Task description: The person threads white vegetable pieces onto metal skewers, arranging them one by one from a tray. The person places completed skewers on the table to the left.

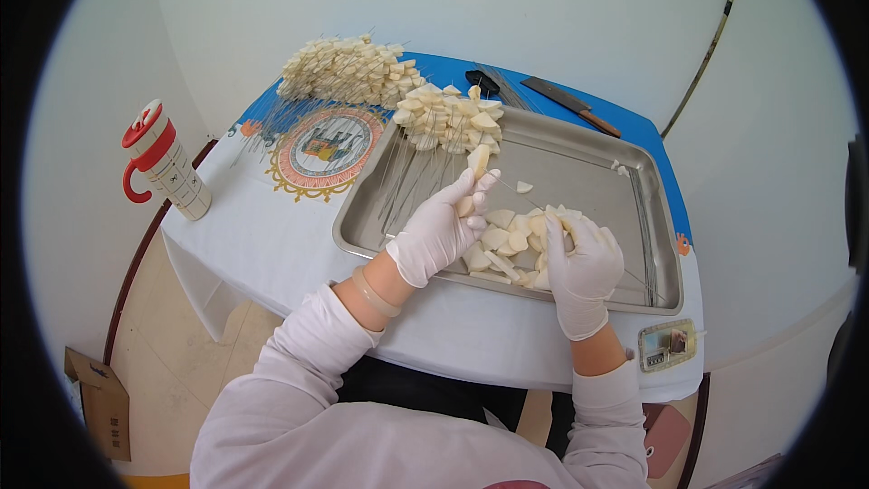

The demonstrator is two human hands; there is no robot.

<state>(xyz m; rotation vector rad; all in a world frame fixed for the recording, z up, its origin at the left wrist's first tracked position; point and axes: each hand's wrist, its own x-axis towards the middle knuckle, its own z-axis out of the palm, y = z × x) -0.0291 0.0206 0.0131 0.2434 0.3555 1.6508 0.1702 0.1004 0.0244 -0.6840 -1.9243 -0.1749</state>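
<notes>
Both hands wear thin white gloves over a rectangular metal tray (577,149). Between thumb and fingers, my left hand (445,227) grips a pale cut slice (478,161), with another pale piece against its fingers. My right hand (584,265) pinches a thin metal skewer (519,191), whose far end reaches the slice in my left hand. Whether it pierces that slice is unclear. Loose pale slices (499,239) lie in the tray between and beneath the hands. Skewered slices (448,115) are heaped at the tray's back left corner, their bare skewers pointing towards me. Plain skewers (645,238) lie along the right side.
A larger heap of skewered slices (346,71) sits at the table's back left. Behind the tray lie a cleaver (567,100), a black object (482,82) and more skewers. A red-handled tumbler (170,166) stands left; a phone-like object (667,345) lies front right.
</notes>
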